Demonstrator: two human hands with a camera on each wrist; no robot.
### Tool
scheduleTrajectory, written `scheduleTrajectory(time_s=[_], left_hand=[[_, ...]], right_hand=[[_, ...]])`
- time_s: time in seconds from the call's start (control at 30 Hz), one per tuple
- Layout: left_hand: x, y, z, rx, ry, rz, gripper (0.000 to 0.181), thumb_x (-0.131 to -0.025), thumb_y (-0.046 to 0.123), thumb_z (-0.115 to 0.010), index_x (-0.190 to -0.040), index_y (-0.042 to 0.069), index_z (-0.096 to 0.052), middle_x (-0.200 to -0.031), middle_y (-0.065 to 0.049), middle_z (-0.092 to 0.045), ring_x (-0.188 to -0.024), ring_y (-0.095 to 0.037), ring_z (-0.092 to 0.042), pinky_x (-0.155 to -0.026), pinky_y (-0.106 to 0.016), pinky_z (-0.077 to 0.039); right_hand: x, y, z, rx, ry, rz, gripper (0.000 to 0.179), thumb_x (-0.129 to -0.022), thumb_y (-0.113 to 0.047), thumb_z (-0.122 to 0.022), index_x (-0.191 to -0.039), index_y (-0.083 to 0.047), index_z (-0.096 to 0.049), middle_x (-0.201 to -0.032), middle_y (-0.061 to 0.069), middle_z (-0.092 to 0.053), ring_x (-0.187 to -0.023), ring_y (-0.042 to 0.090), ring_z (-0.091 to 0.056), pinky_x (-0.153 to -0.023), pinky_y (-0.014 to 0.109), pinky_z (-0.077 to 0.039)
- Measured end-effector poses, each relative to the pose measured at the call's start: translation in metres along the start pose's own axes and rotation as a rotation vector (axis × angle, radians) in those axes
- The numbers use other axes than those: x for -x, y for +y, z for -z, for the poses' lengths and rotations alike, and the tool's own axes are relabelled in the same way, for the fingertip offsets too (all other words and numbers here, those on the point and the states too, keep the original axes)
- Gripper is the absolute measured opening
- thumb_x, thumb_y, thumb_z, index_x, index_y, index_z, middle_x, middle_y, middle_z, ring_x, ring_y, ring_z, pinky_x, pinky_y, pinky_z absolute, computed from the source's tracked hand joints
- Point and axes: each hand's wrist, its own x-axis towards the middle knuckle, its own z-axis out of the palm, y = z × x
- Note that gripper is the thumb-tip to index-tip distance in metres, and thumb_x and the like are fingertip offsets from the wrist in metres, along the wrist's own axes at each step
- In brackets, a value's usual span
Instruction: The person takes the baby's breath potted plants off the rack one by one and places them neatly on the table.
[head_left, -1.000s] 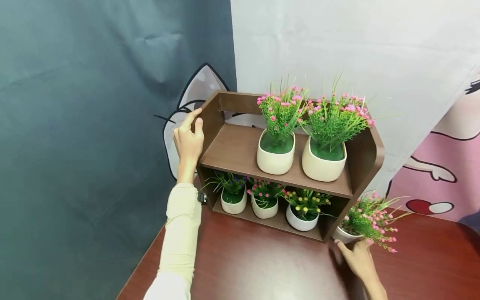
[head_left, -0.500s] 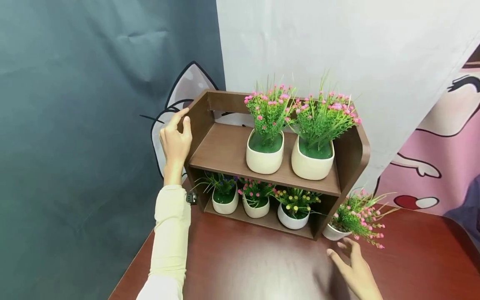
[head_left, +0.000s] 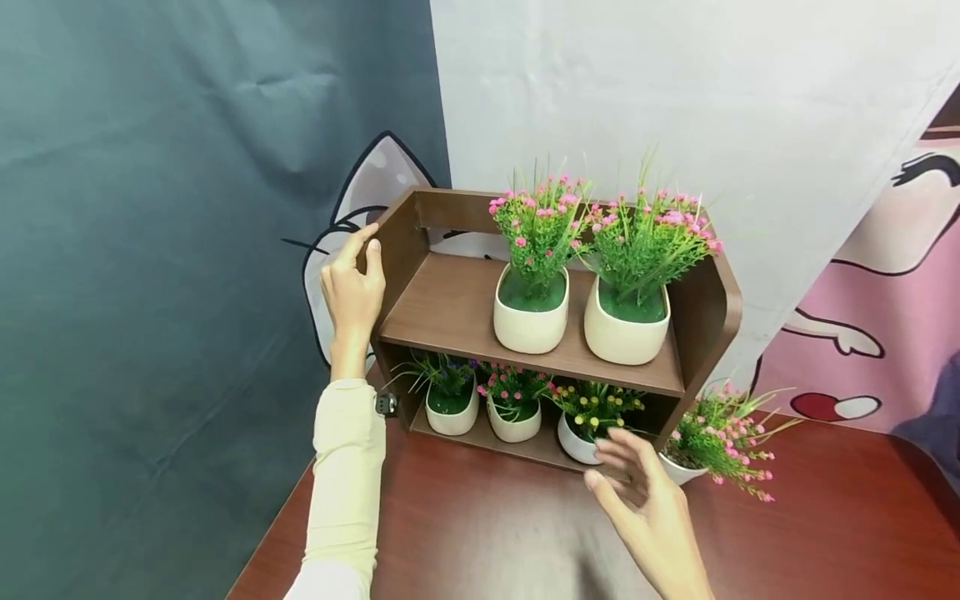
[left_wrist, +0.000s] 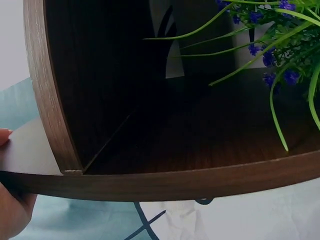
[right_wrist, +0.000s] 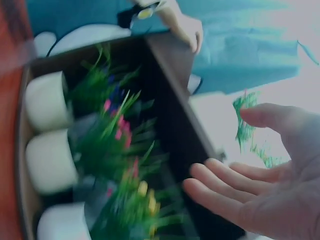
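My left hand (head_left: 352,287) grips the left side panel of a brown two-tier wooden shelf (head_left: 442,296); in the left wrist view, fingers show on both faces of the board. Two cream pots of pink flowers, one in the middle (head_left: 531,327) and one at the right (head_left: 626,337), stand on the upper tier. Below sit a blue-flowered pot (head_left: 452,415), a pink-flowered pot (head_left: 513,427) and a yellow-flowered pot (head_left: 576,446). My right hand (head_left: 654,512) hovers empty before the shelf's lower right, fingers apart, partly overlapping the yellow-flowered pot.
Just outside the shelf's right panel, a white pot of pink flowers (head_left: 731,437) stands on the reddish-brown table (head_left: 480,517). A grey-green curtain (head_left: 187,292) hangs close at the left. Behind the shelf is a pale backdrop (head_left: 637,92) with cartoon figures.
My right hand has let go of the pink-flowered pot outside the shelf and moved left, in front of the lower tier. The left hand stays on the side panel while the view shifts slightly.
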Motion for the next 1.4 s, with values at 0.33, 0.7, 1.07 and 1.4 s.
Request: scheduleTrajectory(time_s=[0.33,0.7,1.07,1.4], left_hand=[[-0.001,-0.002,0.003,-0.011,-0.023,0.024,0.024,-0.085,0.026,-0.050,-0.105,0.023,-0.063,-0.100,0.002,-0.062,-0.044,-0.020,-0.030,-0.054,-0.032,-0.033],[0.005,-0.002,0.003,-0.019,-0.033,0.015,0.025,-0.086,0.027,-0.050,-0.107,0.023,-0.062,-0.098,-0.002,-0.063,-0.044,-0.021,-0.028,-0.051,-0.032,-0.030],[0.007,0.000,0.001,-0.008,-0.037,0.018,0.025,-0.086,0.028,-0.048,-0.108,0.024,-0.061,-0.100,0.000,-0.062,-0.044,-0.020,-0.027,-0.051,-0.031,-0.029],[0.007,0.001,0.002,-0.009,-0.047,0.031,0.025,-0.087,0.027,-0.047,-0.108,0.023,-0.061,-0.099,-0.002,-0.063,-0.046,-0.020,-0.030,-0.053,-0.031,-0.030]], right_hand=[[-0.059,-0.048,-0.059,-0.120,0.201,0.196,0.065,-0.076,-0.020,-0.064,-0.129,-0.007,-0.030,-0.128,0.007,-0.039,-0.117,0.020,-0.035,-0.091,0.035,-0.032],[-0.118,-0.031,-0.099,0.272,0.382,0.092,0.106,-0.063,-0.057,-0.062,-0.137,-0.003,-0.007,-0.135,0.016,-0.023,-0.123,0.020,-0.022,-0.097,0.035,-0.021],[-0.142,-0.021,-0.102,0.368,0.462,0.092,0.098,-0.060,-0.055,-0.064,-0.132,-0.003,-0.022,-0.122,0.013,-0.040,-0.104,0.028,-0.044,-0.082,0.040,-0.036],[-0.134,-0.019,-0.098,0.366,0.436,0.165,0.096,-0.061,-0.055,-0.065,-0.130,0.000,-0.026,-0.120,0.015,-0.043,-0.103,0.028,-0.046,-0.081,0.041,-0.037]])
